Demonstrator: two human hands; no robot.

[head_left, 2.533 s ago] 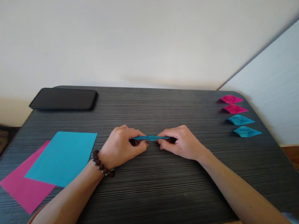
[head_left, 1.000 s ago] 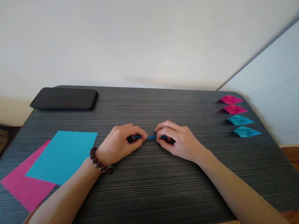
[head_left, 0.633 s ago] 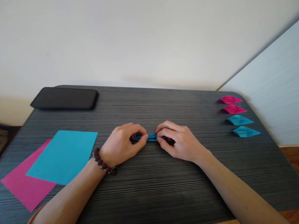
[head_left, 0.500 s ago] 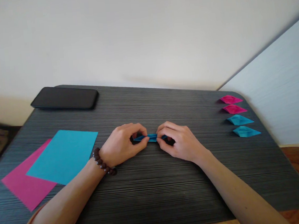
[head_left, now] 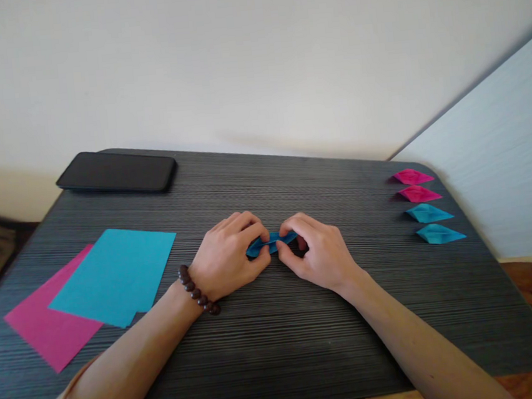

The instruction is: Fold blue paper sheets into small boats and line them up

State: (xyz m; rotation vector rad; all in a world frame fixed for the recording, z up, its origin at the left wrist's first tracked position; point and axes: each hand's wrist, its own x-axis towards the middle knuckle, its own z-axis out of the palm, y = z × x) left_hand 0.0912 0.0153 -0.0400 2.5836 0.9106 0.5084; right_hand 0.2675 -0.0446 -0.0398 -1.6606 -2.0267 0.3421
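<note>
Between my two hands, low over the middle of the table, is a small folded blue paper boat point(head_left: 273, 242), partly hidden by fingers. My left hand point(head_left: 231, 250), with a dark bead bracelet point(head_left: 198, 290) at its wrist, pinches the boat's left part between thumb and fingers. From the other side my right hand point(head_left: 318, 248) pinches it near its middle and right part, thumb in front and fingers behind. The two hands' fingertips are close together on the paper.
A black phone point(head_left: 117, 171) lies at the back left. Nearer on the left, a blue paper sheet point(head_left: 113, 274) overlaps a pink sheet point(head_left: 55, 329). Along the right side sit two pink paper boats point(head_left: 418, 194) and two blue ones point(head_left: 440, 233). The dark table point(head_left: 271, 349) meets a pale wall.
My left hand has shifted right and turned, bringing its fingertips closer to my right hand's. The blue boat shows more opened-out sides now. The view has moved slightly.
</note>
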